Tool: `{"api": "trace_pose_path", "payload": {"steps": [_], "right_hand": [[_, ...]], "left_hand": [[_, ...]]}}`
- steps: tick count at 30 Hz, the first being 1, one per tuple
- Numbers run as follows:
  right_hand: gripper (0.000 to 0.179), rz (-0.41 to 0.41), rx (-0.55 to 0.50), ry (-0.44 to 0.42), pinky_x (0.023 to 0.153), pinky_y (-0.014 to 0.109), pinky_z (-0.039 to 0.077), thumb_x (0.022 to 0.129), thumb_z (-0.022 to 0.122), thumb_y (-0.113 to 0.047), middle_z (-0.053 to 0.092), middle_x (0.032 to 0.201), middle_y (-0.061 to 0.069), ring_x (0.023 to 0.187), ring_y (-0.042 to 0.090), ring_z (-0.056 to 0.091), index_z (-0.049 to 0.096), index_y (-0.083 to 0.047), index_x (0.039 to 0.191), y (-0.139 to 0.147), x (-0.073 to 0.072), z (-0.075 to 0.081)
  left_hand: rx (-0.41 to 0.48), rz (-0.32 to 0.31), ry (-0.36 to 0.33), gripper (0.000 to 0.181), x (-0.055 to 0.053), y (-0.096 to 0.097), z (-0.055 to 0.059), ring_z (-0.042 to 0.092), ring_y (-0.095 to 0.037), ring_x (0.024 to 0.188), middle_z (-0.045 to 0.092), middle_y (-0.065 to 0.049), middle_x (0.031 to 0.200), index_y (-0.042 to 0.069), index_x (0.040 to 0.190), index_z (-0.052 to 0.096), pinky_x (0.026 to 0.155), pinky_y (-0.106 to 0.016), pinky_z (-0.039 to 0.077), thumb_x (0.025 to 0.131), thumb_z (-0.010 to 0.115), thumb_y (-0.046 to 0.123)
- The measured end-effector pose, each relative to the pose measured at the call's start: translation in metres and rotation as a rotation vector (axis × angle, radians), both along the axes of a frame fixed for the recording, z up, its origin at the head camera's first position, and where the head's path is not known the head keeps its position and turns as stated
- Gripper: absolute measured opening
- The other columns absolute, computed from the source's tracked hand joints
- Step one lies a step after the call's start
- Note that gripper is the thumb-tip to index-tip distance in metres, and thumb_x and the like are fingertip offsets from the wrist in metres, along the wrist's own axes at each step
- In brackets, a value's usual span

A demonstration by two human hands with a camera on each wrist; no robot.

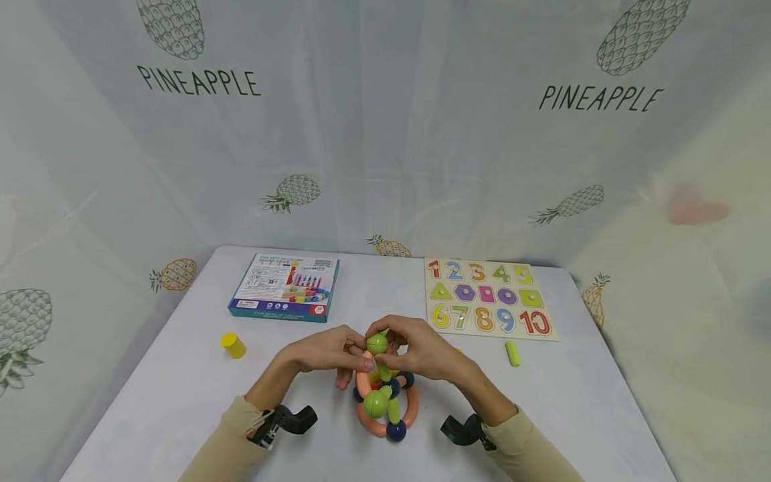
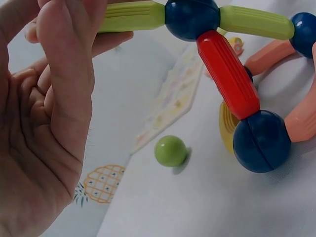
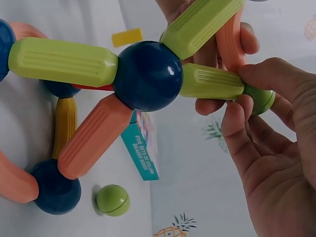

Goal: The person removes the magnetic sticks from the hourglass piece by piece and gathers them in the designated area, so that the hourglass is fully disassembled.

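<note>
Between both hands stands a magnetic stick-and-ball construction of ribbed rods and dark blue balls (image 3: 148, 75). My right hand (image 1: 418, 345) pinches a green ball (image 3: 260, 100) between thumb and fingers, at the end of a green rod (image 3: 212, 81). Opposite it, my left hand (image 1: 331, 349) holds a curved orange rod (image 3: 231, 44) by its upper end, close to that ball. Another green ball (image 1: 376, 404) tops a green rod on the near side. Lower down, a red rod (image 2: 228, 74) joins two blue balls, and curved orange rods form the base.
A loose green ball (image 2: 170, 150) lies on the table behind the construction. A boxed toy set (image 1: 286, 286) and a yellow cylinder (image 1: 233, 345) are at the left. On the right lie a number puzzle board (image 1: 490, 299) and a green rod (image 1: 512, 353).
</note>
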State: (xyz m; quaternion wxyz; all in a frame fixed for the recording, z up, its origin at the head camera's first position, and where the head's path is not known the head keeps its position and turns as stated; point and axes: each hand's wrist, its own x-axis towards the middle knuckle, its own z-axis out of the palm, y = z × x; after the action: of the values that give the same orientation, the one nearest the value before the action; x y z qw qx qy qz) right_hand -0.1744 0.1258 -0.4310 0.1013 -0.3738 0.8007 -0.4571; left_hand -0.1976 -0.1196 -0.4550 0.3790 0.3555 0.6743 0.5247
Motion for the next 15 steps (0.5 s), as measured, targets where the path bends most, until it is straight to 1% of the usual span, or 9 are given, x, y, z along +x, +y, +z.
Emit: {"api": "trace_pose_path", "payload": {"steps": [4, 6, 9, 13, 15], "right_hand": [[0.037, 0.001, -0.001, 0.001, 0.076, 0.027, 0.055, 0.089, 0.075, -0.009, 0.065, 0.11, -0.014, 0.084, 0.01, 0.061, 0.064, -0.024, 0.121, 0.0, 0.0003, 0.0006], [0.038, 0.004, -0.003, -0.001, 0.077, 0.027, 0.054, 0.089, 0.075, -0.008, 0.064, 0.11, -0.013, 0.084, 0.01, 0.06, 0.063, -0.024, 0.121, -0.0002, 0.0005, 0.0002], [0.039, 0.014, -0.016, -0.003, 0.077, 0.027, 0.055, 0.089, 0.074, -0.008, 0.063, 0.11, -0.012, 0.083, 0.01, 0.06, 0.062, -0.025, 0.121, -0.0004, 0.0009, -0.0006], [0.039, 0.037, -0.045, 0.003, 0.077, 0.028, 0.055, 0.09, 0.073, -0.007, 0.061, 0.111, -0.009, 0.083, 0.01, 0.061, 0.06, -0.025, 0.121, -0.0008, 0.0011, -0.003], [0.038, 0.045, -0.057, 0.008, 0.077, 0.028, 0.055, 0.09, 0.073, -0.007, 0.059, 0.112, -0.008, 0.083, 0.01, 0.061, 0.059, -0.025, 0.121, -0.001, 0.0011, -0.0042]], "left_hand": [[-0.004, -0.004, 0.0, 0.042, -0.0007, -0.001, -0.0003, 0.061, -0.014, 0.05, 0.065, -0.003, 0.066, -0.008, 0.104, 0.066, 0.052, -0.028, 0.048, 0.099, 0.064, 0.034], [-0.002, -0.009, 0.002, 0.043, -0.0009, -0.0013, -0.0007, 0.061, -0.014, 0.051, 0.065, -0.003, 0.065, -0.01, 0.104, 0.066, 0.052, -0.027, 0.048, 0.099, 0.064, 0.033], [0.004, -0.014, -0.001, 0.038, -0.0007, -0.0016, -0.0007, 0.06, -0.013, 0.051, 0.065, -0.004, 0.066, -0.006, 0.102, 0.068, 0.052, -0.025, 0.048, 0.098, 0.064, 0.032], [0.01, -0.01, -0.011, 0.033, 0.0001, -0.0015, 0.0007, 0.062, -0.013, 0.052, 0.068, -0.006, 0.069, -0.003, 0.104, 0.07, 0.053, -0.027, 0.052, 0.098, 0.065, 0.029], [0.006, -0.006, -0.016, 0.035, 0.0007, -0.0012, 0.0015, 0.064, -0.013, 0.054, 0.07, -0.006, 0.073, -0.006, 0.107, 0.069, 0.055, -0.028, 0.054, 0.098, 0.066, 0.028]]}}
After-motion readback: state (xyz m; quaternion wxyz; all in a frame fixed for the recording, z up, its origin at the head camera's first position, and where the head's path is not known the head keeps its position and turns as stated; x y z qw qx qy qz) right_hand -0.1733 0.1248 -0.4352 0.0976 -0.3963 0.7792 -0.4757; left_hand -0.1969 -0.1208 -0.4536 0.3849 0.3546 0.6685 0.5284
